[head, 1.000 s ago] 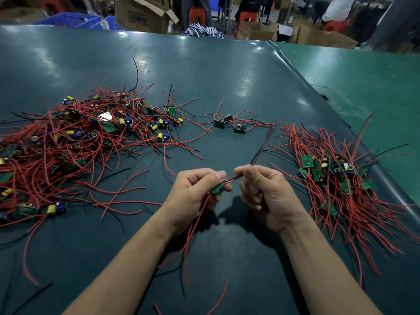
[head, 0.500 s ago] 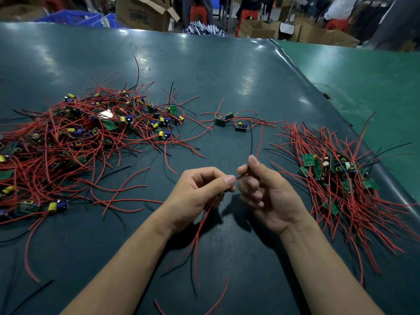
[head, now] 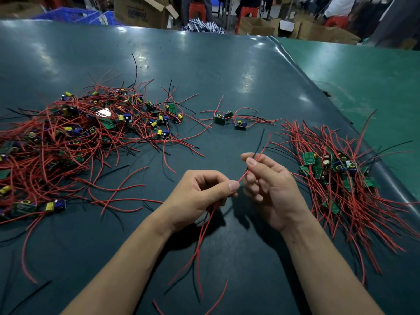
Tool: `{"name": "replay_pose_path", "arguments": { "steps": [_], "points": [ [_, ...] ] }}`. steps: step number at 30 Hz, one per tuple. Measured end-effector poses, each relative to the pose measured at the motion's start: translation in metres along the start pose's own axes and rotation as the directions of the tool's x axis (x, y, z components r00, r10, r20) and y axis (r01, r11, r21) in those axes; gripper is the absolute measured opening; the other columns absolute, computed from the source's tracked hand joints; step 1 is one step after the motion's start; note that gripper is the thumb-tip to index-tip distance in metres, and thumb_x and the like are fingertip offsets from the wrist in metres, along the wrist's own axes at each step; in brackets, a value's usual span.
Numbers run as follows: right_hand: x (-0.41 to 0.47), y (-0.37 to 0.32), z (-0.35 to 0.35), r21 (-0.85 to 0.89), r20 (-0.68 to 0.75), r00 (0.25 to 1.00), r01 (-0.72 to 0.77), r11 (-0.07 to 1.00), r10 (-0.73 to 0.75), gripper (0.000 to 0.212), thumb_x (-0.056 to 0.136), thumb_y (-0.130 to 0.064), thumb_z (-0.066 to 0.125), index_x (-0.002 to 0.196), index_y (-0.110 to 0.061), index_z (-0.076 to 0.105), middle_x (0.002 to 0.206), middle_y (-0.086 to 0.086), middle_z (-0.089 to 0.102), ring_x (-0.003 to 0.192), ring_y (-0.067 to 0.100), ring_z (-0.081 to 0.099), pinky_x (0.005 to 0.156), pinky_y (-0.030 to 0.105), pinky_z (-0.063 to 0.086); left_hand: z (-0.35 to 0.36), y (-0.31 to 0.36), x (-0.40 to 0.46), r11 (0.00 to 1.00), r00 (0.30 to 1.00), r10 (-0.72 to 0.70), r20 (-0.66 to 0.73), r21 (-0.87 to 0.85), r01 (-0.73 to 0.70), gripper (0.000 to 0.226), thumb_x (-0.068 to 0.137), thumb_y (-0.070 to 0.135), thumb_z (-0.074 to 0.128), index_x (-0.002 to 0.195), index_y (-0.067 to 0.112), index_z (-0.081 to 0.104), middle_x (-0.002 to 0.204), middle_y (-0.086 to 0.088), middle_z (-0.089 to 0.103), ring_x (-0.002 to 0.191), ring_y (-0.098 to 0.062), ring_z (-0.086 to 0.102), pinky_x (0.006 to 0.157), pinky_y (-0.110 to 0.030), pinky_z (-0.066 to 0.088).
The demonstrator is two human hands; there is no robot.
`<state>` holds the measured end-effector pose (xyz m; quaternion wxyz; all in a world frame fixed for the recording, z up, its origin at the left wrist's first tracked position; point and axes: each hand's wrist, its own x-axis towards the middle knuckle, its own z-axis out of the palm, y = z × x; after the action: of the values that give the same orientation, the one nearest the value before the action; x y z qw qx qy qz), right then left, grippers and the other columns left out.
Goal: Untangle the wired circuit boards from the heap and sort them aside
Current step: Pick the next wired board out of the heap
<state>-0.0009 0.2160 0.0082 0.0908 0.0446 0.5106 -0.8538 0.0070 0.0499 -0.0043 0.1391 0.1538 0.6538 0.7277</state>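
Note:
A big tangled heap (head: 75,142) of red and black wires with small green circuit boards covers the table's left side. A sorted pile (head: 338,176) of boards with wires lies at the right. My left hand (head: 200,196) grips one small board, mostly hidden in its fingers, with red wires hanging down toward me. My right hand (head: 268,185) pinches that board's red and black wires (head: 259,151) between thumb and forefinger, their ends pointing up and away. Both hands hover above the table's middle.
Two loose boards with wires (head: 229,120) lie beyond my hands. The dark table (head: 204,71) meets a green surface (head: 363,83) at the right. Cardboard boxes (head: 141,10), blue crates and red stools stand behind the far edge.
My right hand has slid along the red and black wires away from my left hand, drawing them out straight. The left hand holds the board in about the same place.

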Motion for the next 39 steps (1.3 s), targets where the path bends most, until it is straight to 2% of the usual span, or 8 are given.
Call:
{"name": "replay_pose_path", "arguments": {
  "steps": [6,10,12,19,25,28,31,39],
  "points": [
    [-0.001,0.004,0.0,0.16,0.021,0.999,0.039,0.986,-0.043,0.008,0.077,-0.016,0.066,0.075,-0.018,0.059,0.056,0.002,0.059,0.042,0.008,0.051,0.032,0.014,0.033,-0.002,0.002,0.0,0.997,0.999,-0.037,-0.001,-0.068,0.037,0.019,0.083,0.027,0.068,0.066,0.019,0.072,0.055,0.005,0.055,0.05,-0.007,0.048,0.051,-0.017,0.04],
    [0.001,0.008,-0.001,-0.218,-0.036,0.96,0.262,0.94,-0.276,0.012,0.079,-0.017,0.07,0.071,-0.021,0.062,0.059,0.006,0.065,0.044,0.015,0.054,0.04,0.022,0.044,-0.002,0.001,0.001,0.998,0.999,-0.042,-0.008,-0.04,0.042,0.019,0.083,0.025,0.066,0.066,0.018,0.071,0.058,0.004,0.057,0.051,-0.008,0.047,0.052,-0.018,0.04],
    [0.002,0.01,0.0,-0.262,-0.046,0.938,0.32,0.911,-0.343,0.021,0.086,-0.01,0.069,0.069,-0.023,0.065,0.062,0.008,0.066,0.041,0.016,0.052,0.04,0.022,0.044,-0.002,0.001,0.002,0.998,0.999,-0.048,-0.021,-0.034,0.047,0.02,0.083,0.026,0.065,0.065,0.018,0.071,0.056,0.004,0.055,0.051,-0.008,0.046,0.052,-0.018,0.038],
    [0.006,0.008,-0.002,-0.183,-0.167,0.939,0.271,0.945,-0.301,0.015,0.091,-0.017,0.064,0.08,-0.017,0.075,0.061,0.0,0.06,0.038,0.009,0.044,0.036,0.017,0.033,-0.001,0.001,0.002,0.997,0.998,-0.061,-0.023,-0.05,0.06,0.021,0.082,0.026,0.066,0.063,0.018,0.071,0.055,0.002,0.052,0.05,-0.009,0.045,0.052,-0.019,0.039],
    [0.012,0.003,-0.009,0.142,-0.212,0.972,0.129,0.981,-0.097,0.014,0.098,-0.007,0.05,0.094,-0.005,0.063,0.055,0.0,0.055,0.033,0.003,0.034,0.03,0.013,0.024,0.0,0.0,0.002,0.997,0.998,-0.06,-0.02,-0.042,0.06,0.021,0.082,0.025,0.065,0.063,0.017,0.071,0.054,0.005,0.055,0.05,-0.007,0.045,0.052,-0.017,0.038],
    [0.01,0.006,-0.009,-0.138,-0.241,0.932,0.243,0.96,-0.271,0.016,0.099,-0.003,0.047,0.095,-0.01,0.062,0.051,0.0,0.056,0.034,0.007,0.038,0.033,0.015,0.028,-0.001,0.0,0.003,0.997,0.998,-0.066,-0.013,-0.034,0.066,0.021,0.081,0.025,0.066,0.062,0.017,0.07,0.055,0.004,0.056,0.05,-0.008,0.046,0.052,-0.018,0.038],
    [0.008,0.012,-0.006,-0.576,-0.197,0.837,0.323,0.751,-0.511,0.021,0.098,-0.005,0.049,0.094,-0.021,0.061,0.051,0.0,0.059,0.036,0.008,0.043,0.038,0.018,0.034,-0.002,-0.001,0.002,0.998,0.998,-0.07,0.004,0.001,0.07,0.021,0.081,0.025,0.066,0.062,0.017,0.07,0.055,0.001,0.054,0.051,-0.01,0.045,0.052,-0.019,0.037],
    [0.011,0.01,-0.013,-0.53,-0.256,0.791,0.366,0.765,-0.556,0.016,0.1,-0.008,0.05,0.097,-0.016,0.063,0.055,0.002,0.058,0.036,0.011,0.05,0.034,0.021,0.038,-0.003,-0.001,0.003,0.997,0.998,-0.065,0.001,0.031,0.065,0.021,0.081,0.028,0.068,0.064,0.017,0.072,0.061,-0.007,0.053,0.053,-0.011,0.045,0.054,-0.022,0.035]
  ]
}}
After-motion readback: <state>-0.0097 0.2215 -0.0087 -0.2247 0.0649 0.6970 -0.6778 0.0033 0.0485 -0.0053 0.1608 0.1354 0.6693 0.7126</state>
